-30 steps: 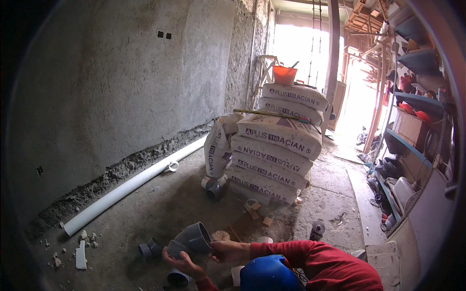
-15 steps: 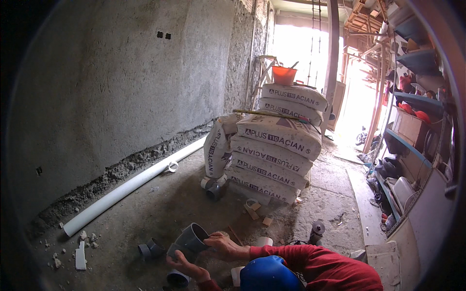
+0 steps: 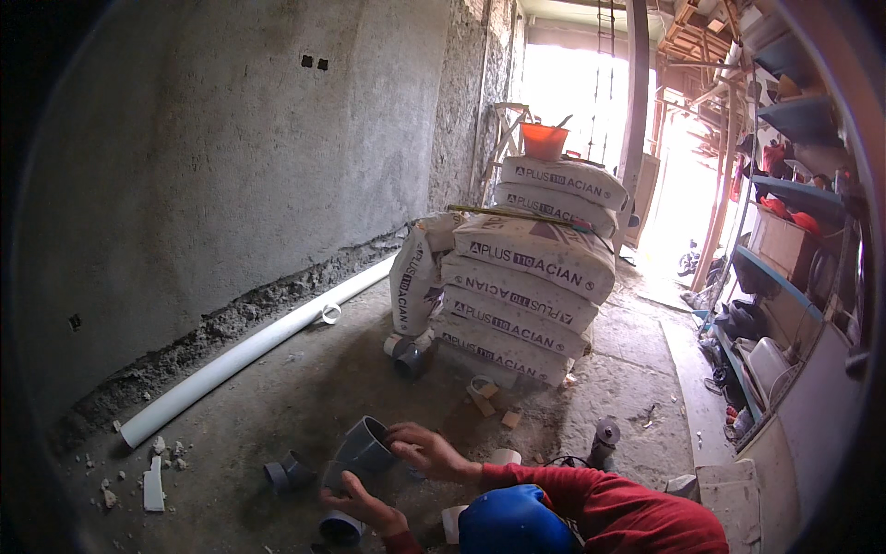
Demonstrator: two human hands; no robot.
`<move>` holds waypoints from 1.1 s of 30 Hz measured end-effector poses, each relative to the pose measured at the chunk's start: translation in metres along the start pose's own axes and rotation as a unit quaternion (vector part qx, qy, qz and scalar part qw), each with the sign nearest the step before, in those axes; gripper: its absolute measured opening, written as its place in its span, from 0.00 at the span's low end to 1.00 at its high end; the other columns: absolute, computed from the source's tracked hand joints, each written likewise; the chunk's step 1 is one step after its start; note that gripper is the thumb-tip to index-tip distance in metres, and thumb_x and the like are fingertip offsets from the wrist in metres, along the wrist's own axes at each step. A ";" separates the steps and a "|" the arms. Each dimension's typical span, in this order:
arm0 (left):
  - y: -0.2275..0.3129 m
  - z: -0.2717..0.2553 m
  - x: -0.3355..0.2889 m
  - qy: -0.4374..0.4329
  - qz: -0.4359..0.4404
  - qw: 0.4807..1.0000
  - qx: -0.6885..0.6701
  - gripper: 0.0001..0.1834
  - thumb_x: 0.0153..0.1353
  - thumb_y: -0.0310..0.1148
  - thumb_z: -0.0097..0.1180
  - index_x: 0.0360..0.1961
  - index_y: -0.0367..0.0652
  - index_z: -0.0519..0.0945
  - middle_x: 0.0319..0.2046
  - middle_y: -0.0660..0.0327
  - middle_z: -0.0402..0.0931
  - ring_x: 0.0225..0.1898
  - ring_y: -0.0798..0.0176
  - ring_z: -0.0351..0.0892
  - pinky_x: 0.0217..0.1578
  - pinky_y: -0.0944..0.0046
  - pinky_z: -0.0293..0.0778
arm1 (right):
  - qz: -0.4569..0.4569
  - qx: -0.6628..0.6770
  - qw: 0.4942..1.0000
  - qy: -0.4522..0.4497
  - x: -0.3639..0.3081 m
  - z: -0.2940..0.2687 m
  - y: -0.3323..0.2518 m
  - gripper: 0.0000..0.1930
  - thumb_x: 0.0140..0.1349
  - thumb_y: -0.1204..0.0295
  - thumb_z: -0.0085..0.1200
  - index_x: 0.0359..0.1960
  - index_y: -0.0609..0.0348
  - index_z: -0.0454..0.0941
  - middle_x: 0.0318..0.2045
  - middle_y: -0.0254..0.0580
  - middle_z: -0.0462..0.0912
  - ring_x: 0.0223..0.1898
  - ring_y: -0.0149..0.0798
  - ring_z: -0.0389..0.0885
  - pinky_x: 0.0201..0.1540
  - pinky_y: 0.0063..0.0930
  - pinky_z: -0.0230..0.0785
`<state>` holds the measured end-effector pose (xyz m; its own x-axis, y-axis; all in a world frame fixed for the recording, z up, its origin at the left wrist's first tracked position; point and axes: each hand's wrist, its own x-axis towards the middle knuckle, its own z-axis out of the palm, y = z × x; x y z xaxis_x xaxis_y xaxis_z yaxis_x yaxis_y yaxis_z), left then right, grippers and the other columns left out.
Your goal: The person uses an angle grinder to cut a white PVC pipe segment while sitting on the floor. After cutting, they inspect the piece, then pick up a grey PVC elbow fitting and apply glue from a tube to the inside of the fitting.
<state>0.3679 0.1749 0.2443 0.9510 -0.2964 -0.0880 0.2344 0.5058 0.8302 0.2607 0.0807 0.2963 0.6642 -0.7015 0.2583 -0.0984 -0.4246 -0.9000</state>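
Observation:
Low over the floor, my hands are at a grey plastic pipe fitting (image 3: 358, 451) whose wide round mouth tilts upward. My right hand (image 3: 429, 454) is bent around the right side of the mouth, fingers at the rim. Below, my left hand (image 3: 365, 506) steadies the lower end, with its thumb up and its far fingers partly hidden. A grey elbow fitting (image 3: 290, 473) lies to the left. Just beneath my left hand, another grey pipe piece (image 3: 340, 530) shows its round opening. Between my red sleeves is a rounded blue shape (image 3: 512, 524) I cannot identify.
A long white pipe (image 3: 249, 365) lies along the wall, a white ring (image 3: 330, 314) beside it. Stacked sacks (image 3: 521, 309) stand ahead, with a grey fitting (image 3: 411, 362) at their foot. A corded power tool (image 3: 604, 441) stands right; loaded shelves (image 3: 784, 268) line that side.
The grey fitting's mouth has shifted slightly up and left. My right hand has lifted a little at the rim, and my left hand has shifted slightly at the lower end.

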 end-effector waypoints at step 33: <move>0.027 -0.015 0.011 -0.209 -0.118 0.956 -0.171 0.28 0.73 0.54 0.45 0.61 0.42 0.72 0.57 0.60 0.74 0.61 0.62 0.72 0.64 0.55 0.63 | -0.464 -0.400 0.779 -0.134 0.024 -0.039 -0.033 0.13 0.55 0.72 0.59 0.42 0.58 0.76 0.41 0.50 0.82 0.52 0.51 0.80 0.65 0.51 0.65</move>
<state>0.3880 0.1973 0.2576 0.7160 -0.6972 0.0361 0.5531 0.5981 0.5799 0.2513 0.0555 0.3459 0.8449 0.2182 0.4884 0.1571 -0.9740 0.1635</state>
